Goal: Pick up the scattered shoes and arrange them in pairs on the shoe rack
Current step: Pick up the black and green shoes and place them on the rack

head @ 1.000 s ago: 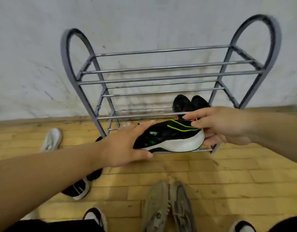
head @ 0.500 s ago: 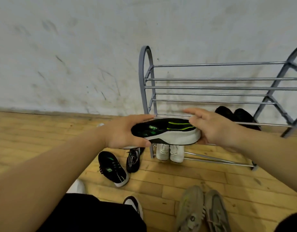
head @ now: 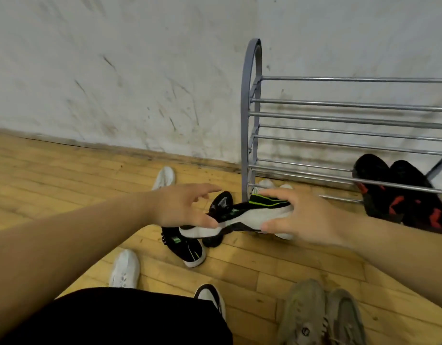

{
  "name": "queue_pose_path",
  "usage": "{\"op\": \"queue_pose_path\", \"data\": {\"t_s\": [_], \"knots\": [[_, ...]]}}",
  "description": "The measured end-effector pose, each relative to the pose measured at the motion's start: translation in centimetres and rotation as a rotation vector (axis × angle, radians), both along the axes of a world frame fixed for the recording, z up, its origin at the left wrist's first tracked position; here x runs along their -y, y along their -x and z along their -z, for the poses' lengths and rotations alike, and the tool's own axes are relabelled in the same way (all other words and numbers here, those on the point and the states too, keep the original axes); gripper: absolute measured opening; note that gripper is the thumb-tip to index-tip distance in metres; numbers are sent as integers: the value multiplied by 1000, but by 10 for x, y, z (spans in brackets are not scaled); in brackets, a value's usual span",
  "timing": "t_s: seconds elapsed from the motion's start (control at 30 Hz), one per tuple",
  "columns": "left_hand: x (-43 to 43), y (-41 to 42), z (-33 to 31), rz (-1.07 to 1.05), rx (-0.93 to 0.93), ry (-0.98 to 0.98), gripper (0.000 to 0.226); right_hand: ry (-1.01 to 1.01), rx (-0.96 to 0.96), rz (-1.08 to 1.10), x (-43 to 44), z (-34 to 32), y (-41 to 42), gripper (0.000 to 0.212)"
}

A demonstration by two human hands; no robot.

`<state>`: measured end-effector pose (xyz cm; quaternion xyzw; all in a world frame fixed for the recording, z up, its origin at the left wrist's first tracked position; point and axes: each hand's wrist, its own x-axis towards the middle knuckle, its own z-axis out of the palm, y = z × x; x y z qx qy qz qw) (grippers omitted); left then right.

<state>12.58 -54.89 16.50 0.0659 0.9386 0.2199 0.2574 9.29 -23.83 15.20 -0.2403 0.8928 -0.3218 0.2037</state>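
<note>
My right hand [head: 302,217] grips the heel end of a black sneaker with a white sole and green stripes [head: 252,215], held in the air by the left end of the grey metal shoe rack [head: 251,115]. My left hand [head: 182,205] has its fingers spread above the toe, and only the thumb touches the sole. A matching black and green sneaker [head: 187,247] lies on the floor below, with another black shoe [head: 221,202] behind it. A black and red pair [head: 399,195] sits on a lower shelf.
Two single white shoes [head: 165,176] [head: 125,268] lie on the wooden floor at the left. A white pair [head: 264,184] shows at the rack's foot. A grey-olive pair [head: 322,317] and a black and white shoe [head: 211,297] lie near my leg.
My view has swung left and down. The sneaker has come lower, toward the floor shoes. My left hand's fingers have lifted off its toe and spread.
</note>
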Motion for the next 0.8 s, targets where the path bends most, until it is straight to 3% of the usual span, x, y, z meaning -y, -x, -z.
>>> {"op": "queue_pose_path", "data": {"t_s": [0.13,0.23,0.33,0.43,0.63,0.8], "knots": [[53,-2,80,-190,-9,82,103,-169,16,38,11,62,19,84],[71,-8,163,-348,127,67,103,-304,67,31,17,120,35,91],[69,-9,235,-325,241,128,109,-421,52,-34,27,164,44,90],[60,-2,289,-243,232,234,104,-523,34,-117,37,181,54,90],[41,9,344,-224,270,277,74,-545,114,-133,36,191,63,94],[37,4,337,-261,189,369,69,-531,173,-80,40,186,67,97]]}}
